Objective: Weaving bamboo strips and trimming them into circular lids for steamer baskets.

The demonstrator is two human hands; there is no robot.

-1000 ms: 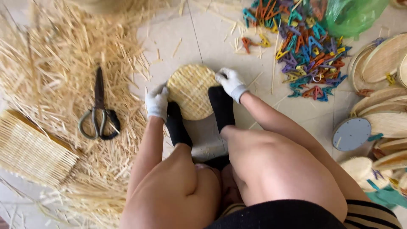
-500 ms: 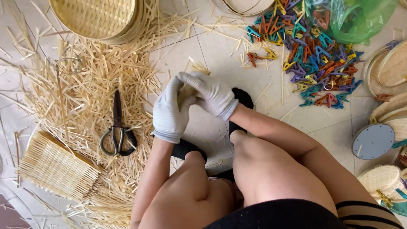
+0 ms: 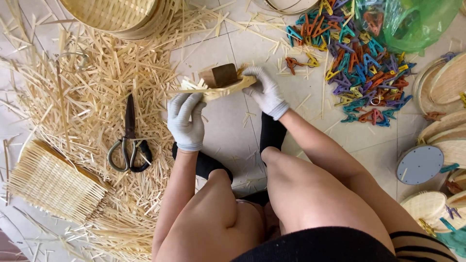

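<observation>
- Tiled floor [image 3: 233, 126] carried everything; the person sat on it, knees bent, feet in black socks [image 3: 272, 133] flat on the tiles.
- Loose heap of straw-coloured bamboo strips [image 3: 92, 82] covered the floor's left half up to the top edge.
- Stack of round woven trays [image 3: 116, 14] sat at the top edge, left of centre; more finished trays [image 3: 449, 82] lined the right edge.
- Pile of coloured plastic clips [image 3: 359, 63] lay toward the top right corner, just beside a green plastic bag [image 3: 412, 22].
- Flat bundle of even-cut strips [image 3: 48, 182] lay at the left edge, low.
- Blue round disc [image 3: 420, 165] lay near the right edge.
- Scissors [image 3: 130, 138] lay on the strip heap, blades pointing to the top edge, handles near the left hand.
- Small woven disc [image 3: 218, 90] was held off the floor, tilted nearly edge-on, between both hands above the feet, loose strip ends sticking out at its left.
- Wooden block [image 3: 219, 75] sat against the disc's upper face; whether pressed or merely resting could not be told.
- Left hand [image 3: 185, 121], gloved, was closed on the disc's left edge from below.
- Right hand [image 3: 264, 92], gloved, pinched the right edge.
- Judgement: good work here meant even grip on both edges, block kept square, stray ends clear of the fingers.
</observation>
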